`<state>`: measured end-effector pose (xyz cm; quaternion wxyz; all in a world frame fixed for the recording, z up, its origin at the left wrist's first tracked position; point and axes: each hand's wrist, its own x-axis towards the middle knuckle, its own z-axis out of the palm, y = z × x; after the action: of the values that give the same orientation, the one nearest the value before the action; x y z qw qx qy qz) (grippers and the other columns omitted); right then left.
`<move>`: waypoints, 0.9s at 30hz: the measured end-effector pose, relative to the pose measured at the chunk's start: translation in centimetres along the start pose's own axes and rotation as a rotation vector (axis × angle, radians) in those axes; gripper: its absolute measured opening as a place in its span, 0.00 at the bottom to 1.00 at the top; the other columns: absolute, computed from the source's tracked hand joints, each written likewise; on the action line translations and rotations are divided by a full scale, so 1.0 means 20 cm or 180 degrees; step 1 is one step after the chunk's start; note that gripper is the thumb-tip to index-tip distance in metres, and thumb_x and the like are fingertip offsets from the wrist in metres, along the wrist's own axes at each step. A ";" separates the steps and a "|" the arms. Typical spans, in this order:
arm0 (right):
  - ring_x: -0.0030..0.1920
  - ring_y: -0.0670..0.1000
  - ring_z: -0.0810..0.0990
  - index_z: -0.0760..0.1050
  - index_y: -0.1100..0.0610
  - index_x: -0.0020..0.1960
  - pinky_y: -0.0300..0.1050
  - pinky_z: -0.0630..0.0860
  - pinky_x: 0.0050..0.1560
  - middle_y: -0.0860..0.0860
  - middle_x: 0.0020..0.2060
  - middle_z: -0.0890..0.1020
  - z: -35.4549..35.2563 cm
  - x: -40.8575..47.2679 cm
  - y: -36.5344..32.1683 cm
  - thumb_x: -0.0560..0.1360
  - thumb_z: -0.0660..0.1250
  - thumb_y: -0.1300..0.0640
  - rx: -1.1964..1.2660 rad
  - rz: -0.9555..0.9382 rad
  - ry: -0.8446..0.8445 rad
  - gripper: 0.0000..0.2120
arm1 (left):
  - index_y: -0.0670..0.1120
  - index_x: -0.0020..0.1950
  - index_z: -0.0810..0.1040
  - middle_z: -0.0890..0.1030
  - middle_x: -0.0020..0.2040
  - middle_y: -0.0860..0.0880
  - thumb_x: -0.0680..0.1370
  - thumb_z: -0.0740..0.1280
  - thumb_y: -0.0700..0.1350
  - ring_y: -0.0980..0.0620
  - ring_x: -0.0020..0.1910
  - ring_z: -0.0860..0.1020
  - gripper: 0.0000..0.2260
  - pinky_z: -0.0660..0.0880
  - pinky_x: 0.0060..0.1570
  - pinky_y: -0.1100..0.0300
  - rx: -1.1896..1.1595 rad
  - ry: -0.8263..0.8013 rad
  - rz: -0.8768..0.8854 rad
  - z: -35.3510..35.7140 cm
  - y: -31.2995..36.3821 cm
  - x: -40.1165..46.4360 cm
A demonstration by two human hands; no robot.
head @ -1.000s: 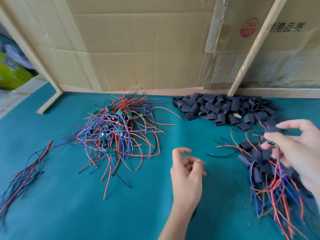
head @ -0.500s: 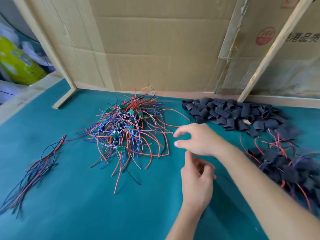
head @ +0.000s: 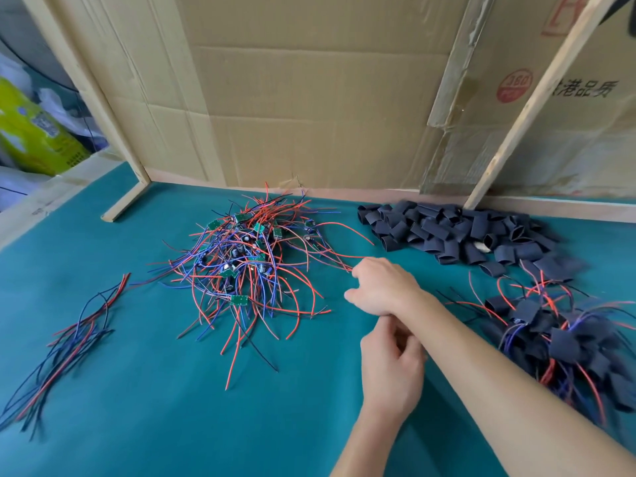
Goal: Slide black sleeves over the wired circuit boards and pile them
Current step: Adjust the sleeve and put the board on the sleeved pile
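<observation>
the right hand (head: 382, 287) reaches for the unsleeved boards (head: 241, 259), its fingers (head: 354, 273) loosely curled, empty, touching a red wire; better to pinch one board just beyond the fingertips, lifting slowly; left hand (head: 392, 370) half-curled, holding nothing visible; sleeves (head: 447, 232) beyond.

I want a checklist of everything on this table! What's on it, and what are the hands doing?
Surface: teal mat, bare in front.
Job's things: tangle of wired circuit boards at centre; empty black sleeves at back right; sleeved boards pile at right.
Clutter: nothing seen.
Hands: right hand reaching across toward the tangle's red wires, holding nothing; left hand below it, curled, grip unclear.
Cables: loose wire bundle at left.
Surroundings: cardboard wall, wooden slats.
</observation>
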<state>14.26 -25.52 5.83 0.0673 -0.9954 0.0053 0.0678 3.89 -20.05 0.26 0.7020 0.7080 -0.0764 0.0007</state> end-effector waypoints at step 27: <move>0.28 0.46 0.75 0.77 0.57 0.38 0.39 0.69 0.27 0.49 0.29 0.81 -0.07 -0.26 0.36 0.79 0.70 0.54 0.2707 0.0296 -0.0219 0.12 | 0.55 0.59 0.76 0.82 0.57 0.58 0.83 0.65 0.41 0.60 0.55 0.83 0.10 0.75 0.56 0.67 -0.0549 0.0708 -0.0313 0.01 -0.04 0.01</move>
<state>9.21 -32.94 7.00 0.4687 -0.8749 0.0754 0.0958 4.23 -20.32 -0.54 0.7635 0.6436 0.0368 0.0382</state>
